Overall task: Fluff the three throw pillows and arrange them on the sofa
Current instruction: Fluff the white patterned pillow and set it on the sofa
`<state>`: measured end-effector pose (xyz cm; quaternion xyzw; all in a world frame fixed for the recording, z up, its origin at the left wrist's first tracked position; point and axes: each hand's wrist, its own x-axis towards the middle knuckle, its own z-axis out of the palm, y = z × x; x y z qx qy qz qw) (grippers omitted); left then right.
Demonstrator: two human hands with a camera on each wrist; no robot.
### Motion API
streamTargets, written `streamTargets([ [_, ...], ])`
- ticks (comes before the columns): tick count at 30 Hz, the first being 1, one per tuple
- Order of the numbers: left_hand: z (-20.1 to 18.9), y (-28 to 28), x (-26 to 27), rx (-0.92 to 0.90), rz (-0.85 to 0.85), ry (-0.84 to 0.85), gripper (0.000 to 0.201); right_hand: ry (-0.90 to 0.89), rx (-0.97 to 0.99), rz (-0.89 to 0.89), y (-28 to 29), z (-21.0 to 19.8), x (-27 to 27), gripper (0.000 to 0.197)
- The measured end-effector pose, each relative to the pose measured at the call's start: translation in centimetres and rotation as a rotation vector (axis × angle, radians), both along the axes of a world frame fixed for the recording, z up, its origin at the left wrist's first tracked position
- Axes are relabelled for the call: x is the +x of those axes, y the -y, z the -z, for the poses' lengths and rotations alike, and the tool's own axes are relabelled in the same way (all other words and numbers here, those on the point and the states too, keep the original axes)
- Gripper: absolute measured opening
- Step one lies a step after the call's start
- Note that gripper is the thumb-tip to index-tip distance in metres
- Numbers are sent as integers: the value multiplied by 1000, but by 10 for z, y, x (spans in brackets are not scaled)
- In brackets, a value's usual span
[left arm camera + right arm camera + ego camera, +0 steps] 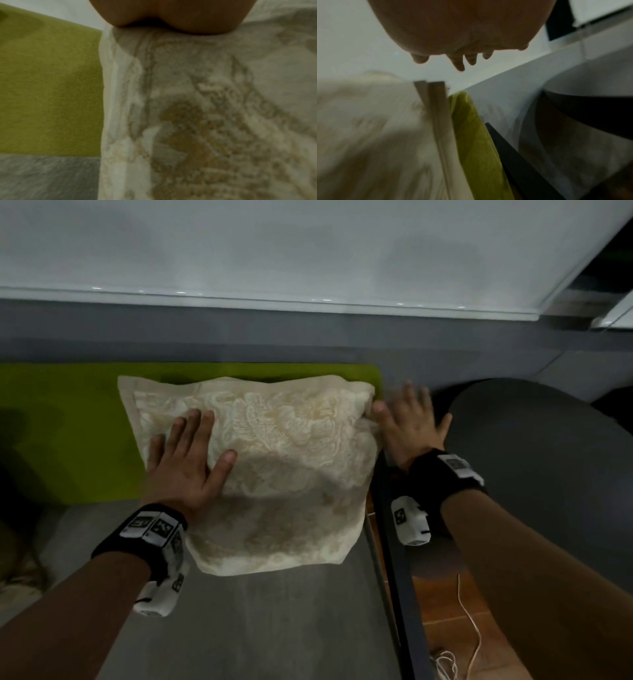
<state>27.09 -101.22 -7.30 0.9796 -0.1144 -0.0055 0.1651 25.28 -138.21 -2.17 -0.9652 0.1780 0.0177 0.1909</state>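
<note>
A cream lace-patterned throw pillow [270, 460] leans against the green back cushion [68, 433] of the sofa, its lower edge on the grey seat [239, 628]. My left hand [188, 453] lies flat on the pillow's left face, fingers straight; in the left wrist view the palm [180, 17] rests on the pillow [205, 121]. My right hand [409, 424] is spread open and blurred at the pillow's right edge, its thumb touching the fabric. The right wrist view shows the fingertips [458, 63] free in the air above the pillow [376, 135]. Only one pillow is clearly in view.
A dark frame edge [397, 577] bounds the sofa on the right, with wooden floor [442, 604] and a white cable [469, 621] beyond. A dark rounded seat [534, 460] stands at the right. A grey wall [308, 330] runs behind. A patterned shape [17, 570] lies at the far left.
</note>
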Motion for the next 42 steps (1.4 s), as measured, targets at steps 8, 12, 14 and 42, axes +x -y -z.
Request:
streamTargets([
  [8,-23,-27,15,-763,-615,57,77,284,1168,393,9,-1,-14,43],
  [12,-44,-36,29,-1283,-767,-117,40,148,1286,309,-2,3,-8,45],
  [14,-46,-42,29,-1310,-676,-70,33,137,1256,232,-5,3,-9,40],
  [42,-10,-61,-27,-1186,-658,-164,17,293,882,483,-10,41,-71,16],
])
